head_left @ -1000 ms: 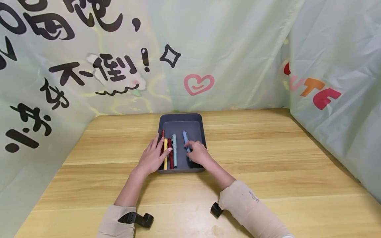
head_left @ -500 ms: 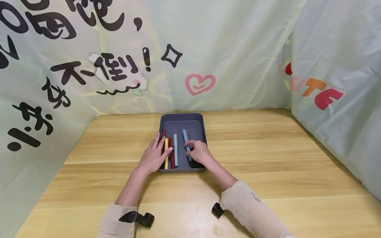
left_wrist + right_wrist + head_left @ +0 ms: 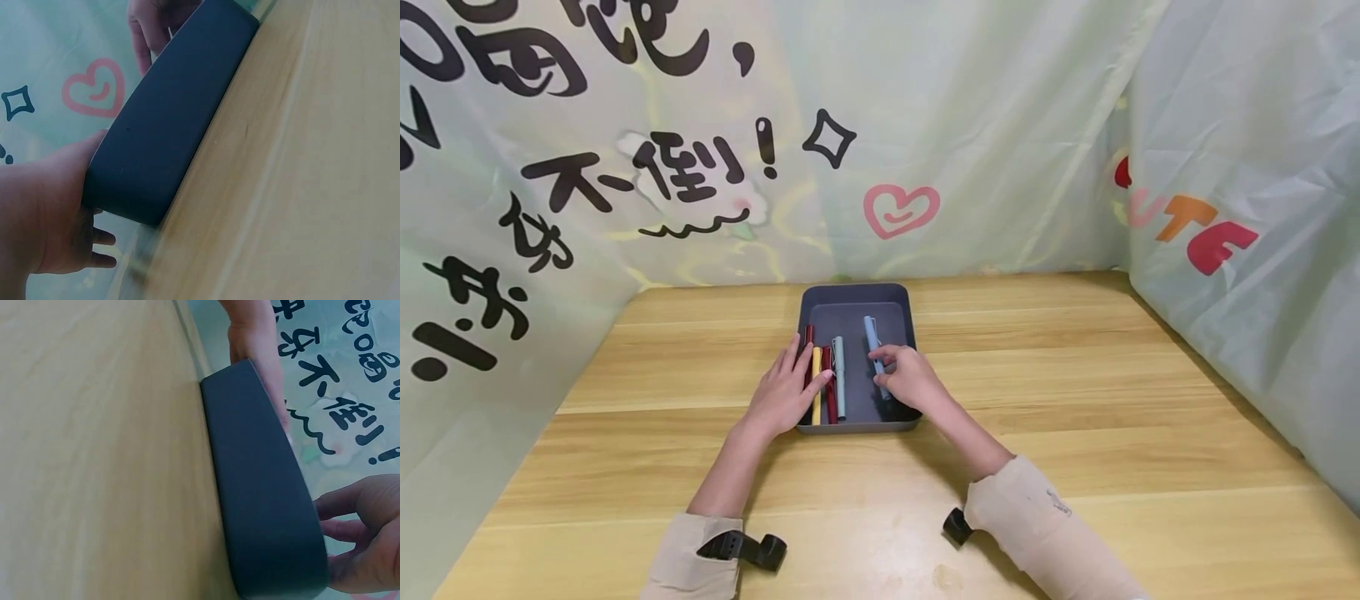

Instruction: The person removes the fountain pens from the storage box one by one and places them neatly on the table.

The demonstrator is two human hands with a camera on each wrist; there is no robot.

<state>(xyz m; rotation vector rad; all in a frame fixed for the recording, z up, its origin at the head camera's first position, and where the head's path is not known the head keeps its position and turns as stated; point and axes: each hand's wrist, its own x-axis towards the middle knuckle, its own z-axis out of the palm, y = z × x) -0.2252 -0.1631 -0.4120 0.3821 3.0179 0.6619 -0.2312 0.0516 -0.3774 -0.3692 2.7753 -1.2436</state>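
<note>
A dark grey-blue tray (image 3: 856, 315) lies on the wooden table with several clip pens in it. My right hand (image 3: 912, 379) pinches a light blue pen (image 3: 872, 332) inside the tray's right half, its clip end pointing away from me. My left hand (image 3: 781, 396) rests over the left rim, fingers fairly straight, thumb across the pens there. Side by side on that side lie a dark red pen (image 3: 808, 335), a yellow pen (image 3: 817, 404), a red pen (image 3: 831, 407) and a pale grey-green pen (image 3: 840, 375). In both wrist views the tray's outer wall (image 3: 169, 119) hides the pens.
Wooden tabletop (image 3: 1037, 375) surrounds the tray. A printed cloth (image 3: 1000, 150) with writing and a pink heart hangs behind and along both sides. Black camera mounts (image 3: 745, 548) sit on the beige sleeves (image 3: 1052, 533).
My right hand has shifted the blue pen slightly right and away from me, toward the tray's right wall. The left hand and the other pens have stayed in place.
</note>
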